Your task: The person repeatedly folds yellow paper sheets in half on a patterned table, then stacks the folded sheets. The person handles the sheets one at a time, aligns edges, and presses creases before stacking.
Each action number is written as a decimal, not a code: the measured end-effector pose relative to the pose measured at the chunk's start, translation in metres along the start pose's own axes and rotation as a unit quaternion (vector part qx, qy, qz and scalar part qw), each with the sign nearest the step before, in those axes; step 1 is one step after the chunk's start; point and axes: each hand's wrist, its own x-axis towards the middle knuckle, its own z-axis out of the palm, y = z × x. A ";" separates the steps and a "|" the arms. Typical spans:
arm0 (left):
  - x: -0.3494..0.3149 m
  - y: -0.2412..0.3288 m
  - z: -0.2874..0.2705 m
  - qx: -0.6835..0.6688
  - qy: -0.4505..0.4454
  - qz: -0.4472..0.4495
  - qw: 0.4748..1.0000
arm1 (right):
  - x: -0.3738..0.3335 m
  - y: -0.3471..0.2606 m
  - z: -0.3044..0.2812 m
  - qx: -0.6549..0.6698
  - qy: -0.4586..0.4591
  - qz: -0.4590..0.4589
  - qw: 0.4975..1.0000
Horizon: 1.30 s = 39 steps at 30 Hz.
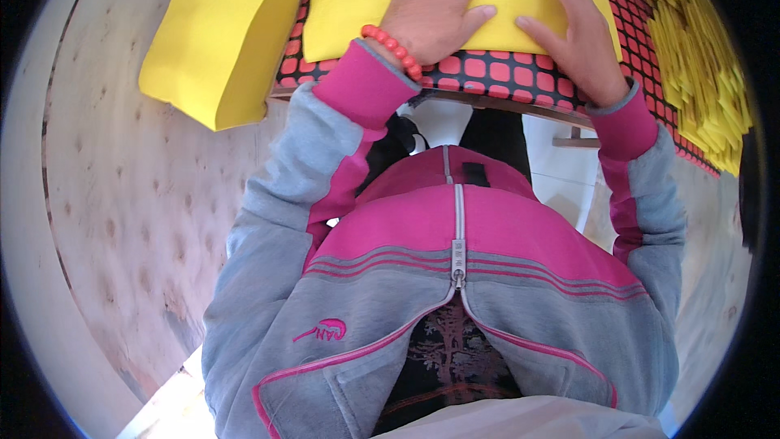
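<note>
A long yellow strip, apparently folded paper or thin sheet [349, 16], lies crosswise in front of me on a table with a red-and-black checked cover [479, 73]. Flat on its middle rests my left hand [435, 12], fingers spread, with a red bead bracelet [392, 50] at the wrist. My right hand [581, 41] is over the strip's right part, thumb and fingers apart, its fingertips on or just above the surface. Neither hand grips anything.
To the left, a thick stack of large yellow sheets [219, 24] overhangs the table edge. A heap of yellow folded pieces [695, 57] lies along the right side. Beyond the stack, a pale wooden board [146, 219] takes up the left. A wooden bar [573, 142] shows under the table.
</note>
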 end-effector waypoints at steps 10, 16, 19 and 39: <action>0.007 -0.001 0.012 0.047 -0.023 -0.003 0.999 | -0.062 -0.024 -0.071 -0.018 -0.096 0.143 0.985; 0.001 0.002 0.004 0.071 0.007 0.001 0.997 | -0.068 -0.032 -0.072 -0.067 -0.060 0.085 0.992; 0.001 0.002 0.005 0.074 0.009 -0.005 0.997 | -0.063 -0.025 -0.082 -0.005 -0.051 0.120 0.991; -0.114 0.017 -0.053 0.096 -0.019 -0.091 0.991 | -0.002 0.023 0.004 0.050 -0.115 0.029 0.992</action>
